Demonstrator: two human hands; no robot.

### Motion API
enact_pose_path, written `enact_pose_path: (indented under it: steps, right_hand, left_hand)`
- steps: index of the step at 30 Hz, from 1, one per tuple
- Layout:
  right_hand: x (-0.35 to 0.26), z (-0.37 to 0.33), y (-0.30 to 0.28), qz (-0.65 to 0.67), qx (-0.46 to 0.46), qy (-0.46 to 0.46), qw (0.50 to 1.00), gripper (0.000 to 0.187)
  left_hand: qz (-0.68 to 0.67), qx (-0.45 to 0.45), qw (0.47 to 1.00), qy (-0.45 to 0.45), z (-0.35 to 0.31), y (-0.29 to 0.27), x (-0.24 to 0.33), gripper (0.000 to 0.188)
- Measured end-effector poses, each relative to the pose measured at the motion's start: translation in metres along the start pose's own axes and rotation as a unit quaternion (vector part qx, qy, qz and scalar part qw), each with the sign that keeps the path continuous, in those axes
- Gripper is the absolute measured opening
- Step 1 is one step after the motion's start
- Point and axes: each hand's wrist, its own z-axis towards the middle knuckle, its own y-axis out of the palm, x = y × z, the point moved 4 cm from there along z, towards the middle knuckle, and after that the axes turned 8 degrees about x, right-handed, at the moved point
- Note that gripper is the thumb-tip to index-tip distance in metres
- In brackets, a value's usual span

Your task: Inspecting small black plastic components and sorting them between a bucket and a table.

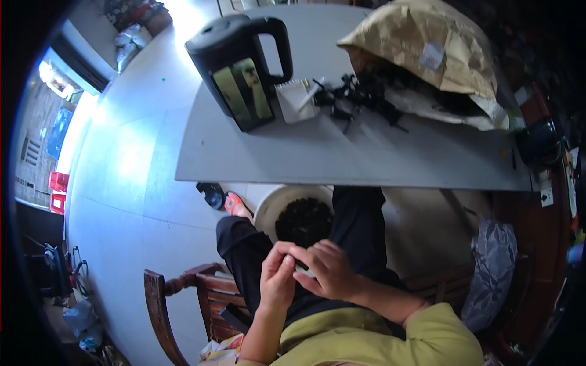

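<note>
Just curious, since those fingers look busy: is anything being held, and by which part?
A small dark piece, apparently between the left hand and right hand; which part is gripped cannot be told.

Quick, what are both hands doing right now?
Left hand: closed, holding a small dark piece.
Right hand: curled at the same piece, grip unclear.

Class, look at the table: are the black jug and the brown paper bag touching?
Apart. The head view shows bare grey tabletop between the handle of the black jug and the brown paper bag.
</note>
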Motion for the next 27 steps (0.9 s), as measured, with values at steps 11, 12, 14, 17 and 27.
enact_pose_path:
  steps: [11, 12, 14, 17, 27]
  right_hand:
    - [0.022, -0.019, -0.015, 0.369, -0.039, 0.311, 0.875, 0.009]
    - [0.026, -0.025, -0.011, 0.473, -0.061, 0.423, 0.771, 0.010]
    - [0.027, -0.025, -0.012, 0.507, -0.104, 0.439, 0.734, 0.018]
    - [0.019, -0.032, -0.002, 0.637, -0.070, 0.437, 0.631, 0.025]
    - [-0.001, -0.046, -0.011, 0.535, -0.454, 0.282, 0.654, 0.031]
  left_hand:
    - [0.348, -0.109, 0.912, 0.188, -0.011, 0.004, 0.021, 0.025]
    - [0.420, -0.159, 0.864, 0.227, -0.010, 0.011, 0.029, 0.027]
    - [0.426, -0.150, 0.840, 0.300, -0.013, 0.013, 0.030, 0.027]
    - [0.454, -0.120, 0.791, 0.392, -0.020, 0.014, 0.029, 0.027]
    - [0.411, -0.323, 0.831, 0.189, -0.032, 0.017, 0.041, 0.026]
